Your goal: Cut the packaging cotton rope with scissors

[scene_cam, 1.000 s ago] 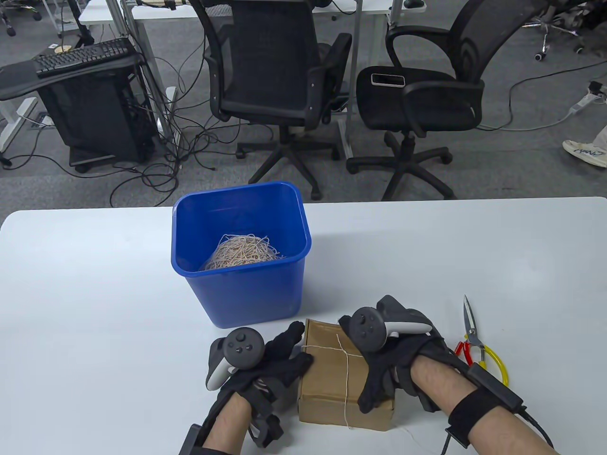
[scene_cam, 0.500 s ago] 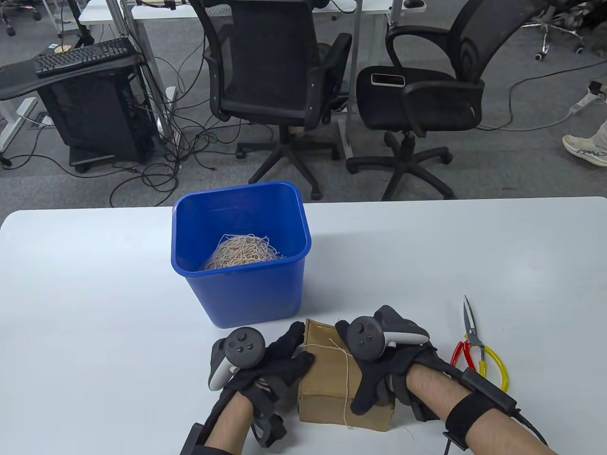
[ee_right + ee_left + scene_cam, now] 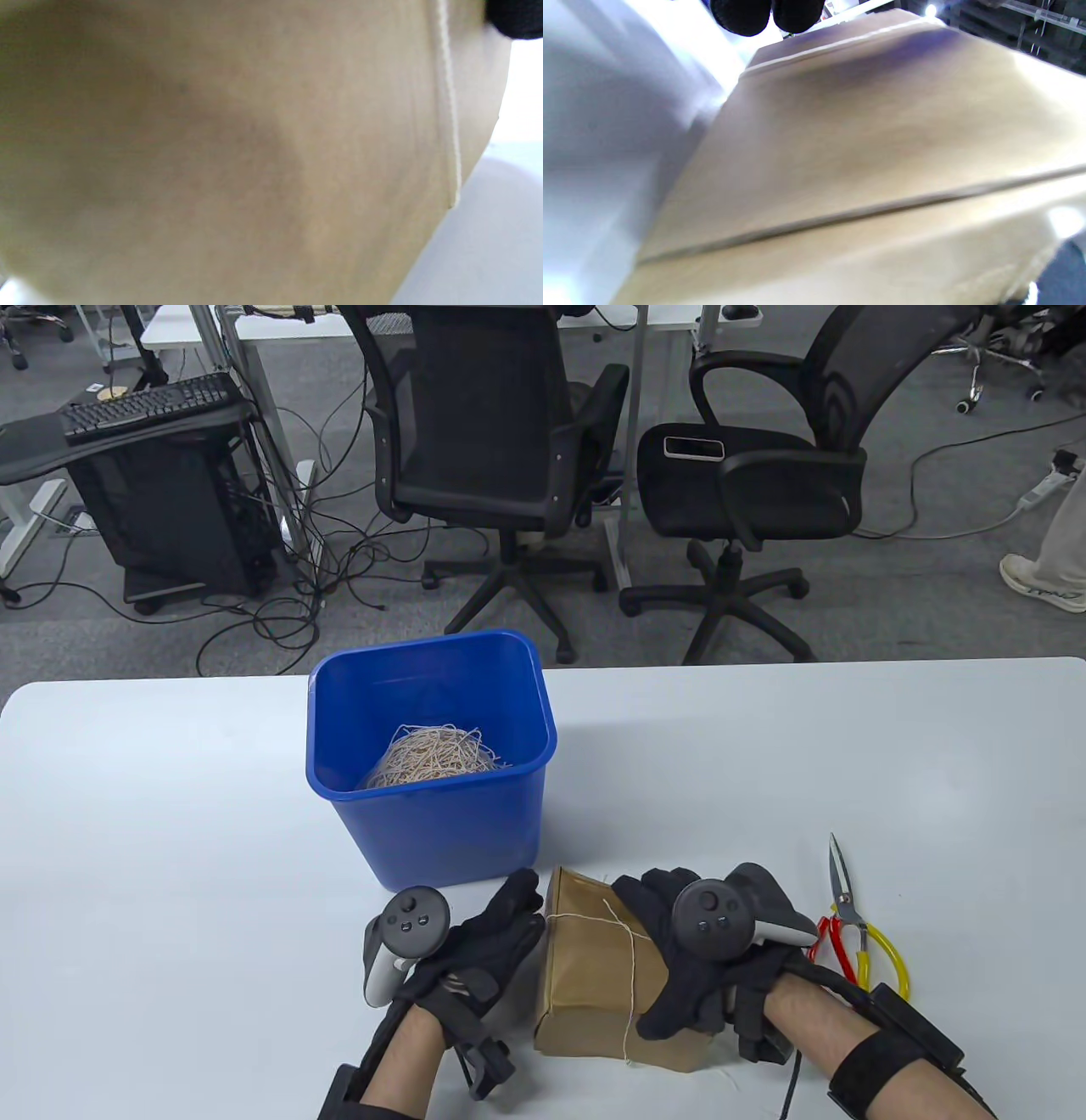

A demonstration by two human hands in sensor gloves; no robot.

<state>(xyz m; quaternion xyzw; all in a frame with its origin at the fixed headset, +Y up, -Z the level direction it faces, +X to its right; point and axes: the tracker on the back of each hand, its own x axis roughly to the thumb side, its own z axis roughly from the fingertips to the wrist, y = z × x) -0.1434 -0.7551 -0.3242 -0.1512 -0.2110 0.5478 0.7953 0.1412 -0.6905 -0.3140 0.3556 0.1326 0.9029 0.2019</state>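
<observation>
A brown cardboard box (image 3: pixel 585 967) tied crosswise with thin cotton rope (image 3: pixel 632 976) sits near the table's front edge, its top tilted. My left hand (image 3: pixel 522 912) lies with fingers stretched flat against the box's left side. My right hand (image 3: pixel 670 959) grips the box's right side, thumb near the front corner. Scissors (image 3: pixel 848 912) with red and yellow handles lie on the table just right of my right hand. The left wrist view shows the box's side (image 3: pixel 865 148) under my fingertips (image 3: pixel 742 17). The right wrist view is filled by the box (image 3: pixel 212 148) with rope (image 3: pixel 449 106) running down it.
A blue plastic bin (image 3: pixel 441 848) stands just behind the box, holding a tangle of rope pieces (image 3: pixel 433 759). The white table (image 3: pixel 170 857) stretches out to the left and right. Office chairs stand on the floor beyond the far edge.
My right hand has shifted right and turned on the box. The box's top now tilts more and its left edge stands higher. My left hand has slid slightly back along the box's side.
</observation>
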